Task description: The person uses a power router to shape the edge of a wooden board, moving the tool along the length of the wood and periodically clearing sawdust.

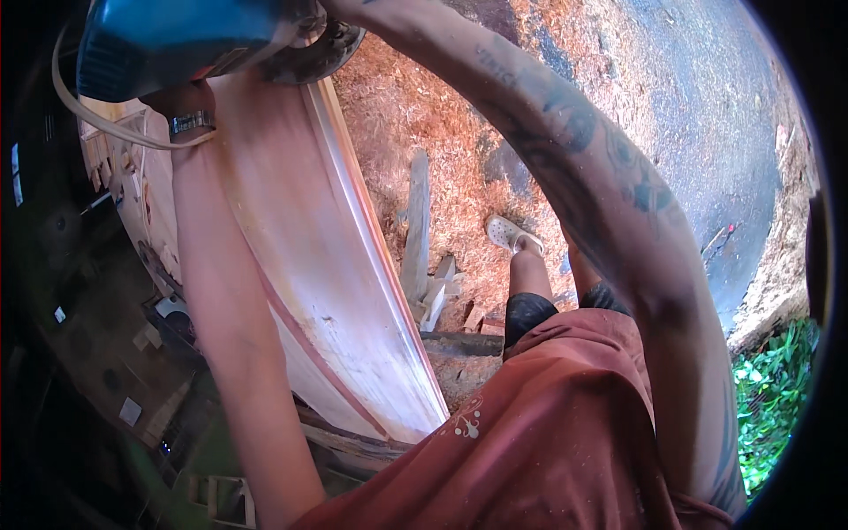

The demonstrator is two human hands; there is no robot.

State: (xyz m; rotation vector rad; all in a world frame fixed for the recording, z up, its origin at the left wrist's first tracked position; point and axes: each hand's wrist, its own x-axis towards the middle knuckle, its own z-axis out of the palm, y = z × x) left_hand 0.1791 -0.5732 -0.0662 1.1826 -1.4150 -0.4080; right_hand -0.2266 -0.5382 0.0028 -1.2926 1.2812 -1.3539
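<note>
A blue corded power tool [185, 40] fills the upper left of the head view. It has a dark ribbed end and a dark rounded part [322, 53] at its right side, over the far end of a long wooden board [300, 221]. My left hand [181, 94], above a metal watch, is closed on the blue body from below, its fingers mostly hidden. At the top edge shows only a bit of my right hand [346, 9], beside the tool; its fingers are out of sight. The pale cord [115, 129] loops over my left wrist.
Wood shavings [468, 177] cover the ground to the right of the board. Near my feet lie a grey plank [415, 225] and several wood offcuts [435, 296]. A dark sheet [707, 150] spreads at right, with green plants [776, 389] below it.
</note>
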